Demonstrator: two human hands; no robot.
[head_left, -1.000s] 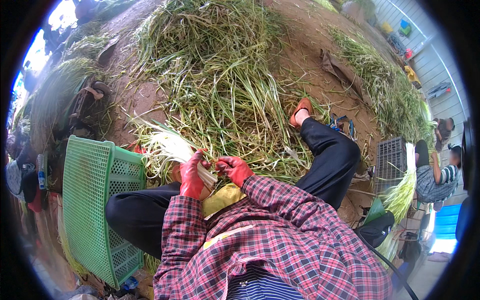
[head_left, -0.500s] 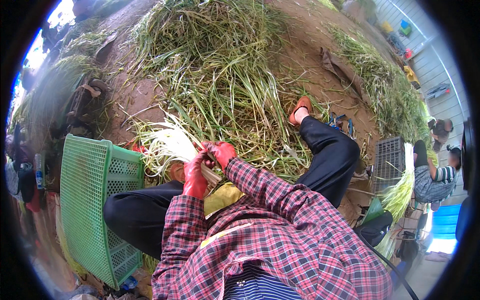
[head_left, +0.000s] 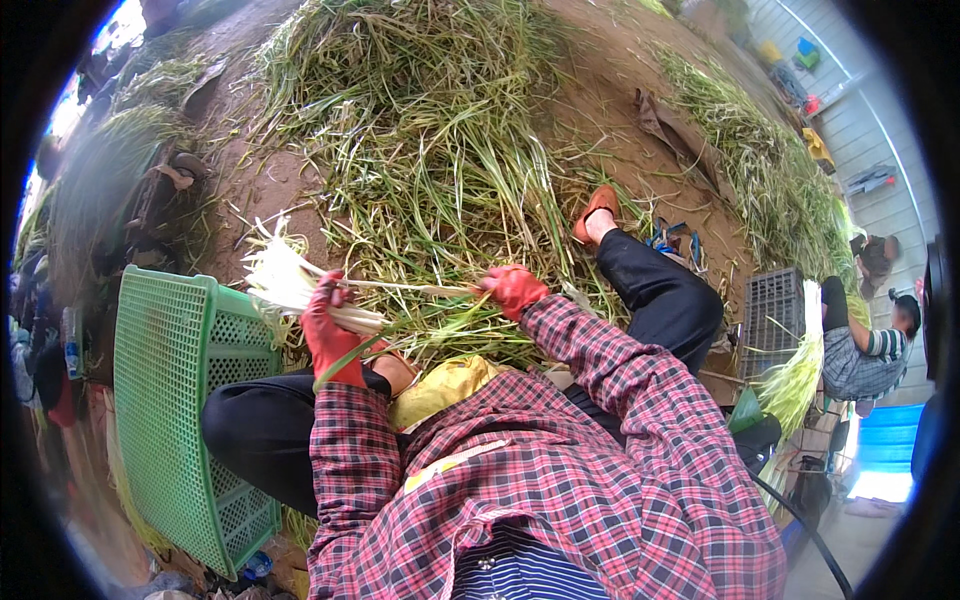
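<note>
My left hand (head_left: pixel 335 330), in a red rubber glove, is closed round a bunch of pale whitish-green stalks (head_left: pixel 282 270), their white ends toward the upper left. A long green leaf hangs down beside that wrist. Out to the right, my right hand (head_left: pixel 514 291), gloved in red too, pinches one end of a thin pale strand (head_left: pixel 410 287). This strand stretches almost level from the bunch to the right fingers. Beneath both hands lie loose green leaves and stalks (head_left: pixel 450 240) on the ground.
A green plastic crate (head_left: pixel 165 400) stands by my left knee. Ahead rises a big heap of green stalks (head_left: pixel 410 70). To the right are a grey crate (head_left: pixel 770 320), a pale bundle of stalks (head_left: pixel 795 370) and a seated person (head_left: pixel 870 350). A yellow cloth (head_left: pixel 445 390) covers my lap.
My hands were close together at the bunch and are now well apart. The right hand moved right with the strand drawn out; the left moved left with the bunch.
</note>
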